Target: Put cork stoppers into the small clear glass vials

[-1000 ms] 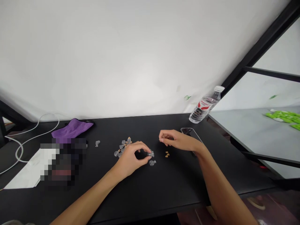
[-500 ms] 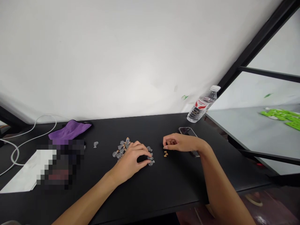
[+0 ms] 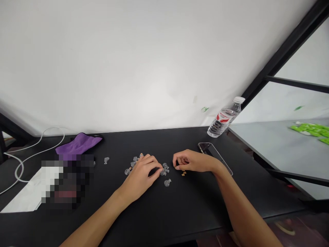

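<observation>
My left hand (image 3: 146,171) is closed in a pinch at the edge of a cluster of tiny clear glass bottles (image 3: 166,166), with thumb and forefinger on one small glass bottle (image 3: 162,173). One loose bottle (image 3: 167,183) lies just in front of that cluster. Behind and left of my left hand is a group of corked bottles (image 3: 133,164), partly covered by it. My right hand (image 3: 189,160) is a little to the right, its thumb and fingertips pinched on a tiny brown cork (image 3: 175,167). More small corks (image 3: 183,173) lie under and in front of it.
A phone (image 3: 218,157) lies behind my right forearm. A water bottle (image 3: 226,118) stands at the back right. Leftward are a single tiny bottle (image 3: 106,160), a purple cloth (image 3: 79,144), white paper (image 3: 31,192), a blurred-out item and a white cable (image 3: 22,168).
My right hand has moved left, closer to the glass bottles. My left fingertips have drawn together, and one bottle now lies apart from the cluster. The view has shifted slightly.
</observation>
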Action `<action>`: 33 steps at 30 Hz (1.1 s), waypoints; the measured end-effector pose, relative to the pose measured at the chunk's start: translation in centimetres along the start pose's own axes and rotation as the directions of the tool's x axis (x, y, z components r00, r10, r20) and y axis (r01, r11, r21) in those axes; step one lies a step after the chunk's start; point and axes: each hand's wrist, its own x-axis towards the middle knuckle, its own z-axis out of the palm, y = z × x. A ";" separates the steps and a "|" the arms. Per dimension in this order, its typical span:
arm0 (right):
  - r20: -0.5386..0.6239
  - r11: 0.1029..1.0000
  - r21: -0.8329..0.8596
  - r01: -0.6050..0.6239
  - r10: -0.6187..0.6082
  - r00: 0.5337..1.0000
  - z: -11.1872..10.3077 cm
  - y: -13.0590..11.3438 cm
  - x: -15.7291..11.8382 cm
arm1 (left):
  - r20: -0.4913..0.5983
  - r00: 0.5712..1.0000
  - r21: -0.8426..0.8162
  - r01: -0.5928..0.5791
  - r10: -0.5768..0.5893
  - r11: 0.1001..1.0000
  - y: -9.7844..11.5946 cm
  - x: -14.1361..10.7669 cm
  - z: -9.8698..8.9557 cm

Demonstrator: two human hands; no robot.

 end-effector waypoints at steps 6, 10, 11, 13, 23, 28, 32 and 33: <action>0.058 0.999 0.008 -0.046 0.045 0.997 -0.3 0.3 -0.6 | 0.027 0.999 0.127 -0.040 0.036 0.991 -0.6 0.0 -0.4; -0.004 0.999 0.011 -0.038 0.038 0.999 -0.6 0.3 -0.9 | 0.109 0.992 0.136 -0.071 0.056 0.988 -0.6 -0.2 -0.1; -0.039 1.000 0.013 -0.023 0.024 0.999 -0.5 0.2 -0.8 | 0.119 0.991 0.132 -0.077 0.061 0.988 -0.6 -0.2 -0.1; -0.129 1.000 0.021 0.018 -0.015 0.992 -0.1 0.0 -0.3 | 0.120 0.990 0.123 -0.091 0.076 0.988 -0.4 -0.2 0.0; -0.210 0.984 -0.011 0.177 -0.176 0.962 3.0 -1.3 2.3 | 0.153 0.978 0.203 -0.172 0.143 0.964 0.1 -0.6 0.4; -0.169 0.981 -0.009 0.196 -0.195 0.966 3.2 -1.5 2.3 | 0.112 0.982 0.186 -0.174 0.155 0.967 -0.1 -0.5 0.0; -0.241 0.987 0.008 0.163 -0.156 0.958 3.1 -1.5 2.4 | -0.039 0.995 0.229 -0.078 0.089 0.970 -1.2 0.0 -2.1; -0.270 0.988 0.013 0.153 -0.143 0.952 3.1 -1.4 2.5 | -0.116 0.991 0.261 -0.033 0.066 0.965 -1.7 0.1 -2.7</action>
